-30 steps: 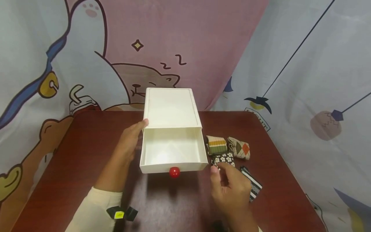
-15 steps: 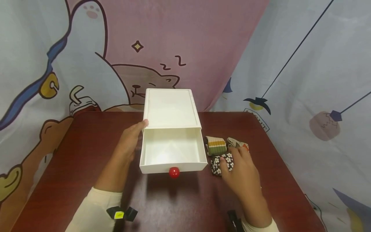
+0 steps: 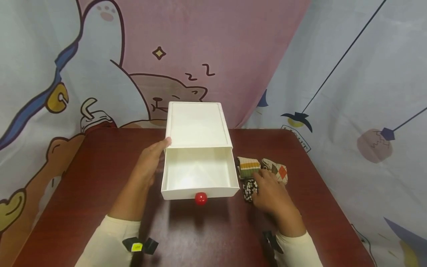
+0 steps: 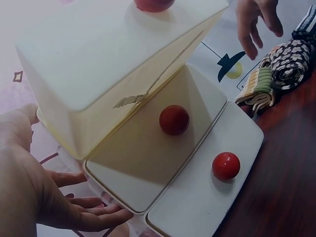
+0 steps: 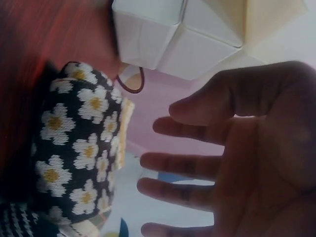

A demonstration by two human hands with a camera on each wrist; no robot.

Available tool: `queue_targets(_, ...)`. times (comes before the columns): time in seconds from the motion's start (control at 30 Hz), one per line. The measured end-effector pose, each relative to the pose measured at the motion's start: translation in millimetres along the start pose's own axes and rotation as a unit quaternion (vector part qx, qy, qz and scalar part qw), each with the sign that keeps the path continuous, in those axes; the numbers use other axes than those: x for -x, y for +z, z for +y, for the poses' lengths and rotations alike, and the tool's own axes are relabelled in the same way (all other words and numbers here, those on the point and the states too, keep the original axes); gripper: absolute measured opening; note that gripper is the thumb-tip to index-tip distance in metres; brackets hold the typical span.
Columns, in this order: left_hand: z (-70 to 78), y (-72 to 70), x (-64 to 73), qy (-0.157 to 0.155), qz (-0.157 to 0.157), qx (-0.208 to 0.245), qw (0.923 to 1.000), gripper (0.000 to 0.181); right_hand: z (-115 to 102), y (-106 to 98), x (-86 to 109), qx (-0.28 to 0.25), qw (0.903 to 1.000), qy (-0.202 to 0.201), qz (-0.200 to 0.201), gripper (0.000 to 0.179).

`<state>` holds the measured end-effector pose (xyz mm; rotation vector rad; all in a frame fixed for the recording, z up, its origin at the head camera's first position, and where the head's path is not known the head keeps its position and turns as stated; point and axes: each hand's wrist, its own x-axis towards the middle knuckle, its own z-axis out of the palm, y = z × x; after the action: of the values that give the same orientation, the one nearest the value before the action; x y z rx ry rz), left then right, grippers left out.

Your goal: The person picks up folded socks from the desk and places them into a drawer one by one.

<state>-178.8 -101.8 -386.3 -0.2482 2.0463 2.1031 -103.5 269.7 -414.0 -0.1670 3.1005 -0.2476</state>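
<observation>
My loose left hand point(image 3: 151, 158) touches one box point(image 3: 200, 124) with three drawers point(image 4: 143, 163); my right hand point(image 3: 271, 193), grasping nothing, hovers by four socks point(image 5: 84, 143).

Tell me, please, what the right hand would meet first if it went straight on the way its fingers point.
Probably the flower-patterned roll: in the right wrist view it lies ahead of the right hand, though depth is unclear.

Room lies above and in front of the open drawer point(image 3: 180, 194); socks point(image 3: 249, 168) crowd its right side, the left hand point(image 3: 148, 163) blocks its left.
</observation>
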Motion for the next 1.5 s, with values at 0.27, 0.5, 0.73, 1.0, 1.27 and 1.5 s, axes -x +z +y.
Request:
queue_targets(0.27,-0.8,-1.2,-1.6,-0.003,-0.001,-0.018,0.9998,0.071,4.8,0.1,-12.5,-0.010,0.9959,-0.025,-0.086,0.082)
queue_targets(0.5,-1.3,-2.0,-2.7,-0.001,-0.004,-0.011,0.9999,0.073,7.8,-0.5,-24.2,0.001,0.9945,-0.043,-0.096,0.081)
queue_targets(0.73,-1.1,-3.3,-1.6,-0.006,-0.004,-0.021,0.9997,0.071,37.4,34.8,-53.2,0.038,0.9934,-0.031,-0.104,0.076)
queue_targets(1.0,-2.0,-3.0,-2.0,-0.001,-0.005,-0.024,0.9997,0.070,13.9,10.0,-48.3,-0.005,0.9886,0.019,-0.149,0.063)
queue_targets(1.27,-2.7,-3.3,-2.3,-0.004,-0.003,-0.027,0.9996,0.069,26.3,29.4,-53.7,0.021,0.9867,0.026,-0.159,0.075)
queue_targets(1.5,-4.7,-3.1,-3.1,-0.005,-0.007,-0.024,0.9997,0.072,21.4,26.4,-52.5,0.009,0.9836,0.030,-0.178,0.076)
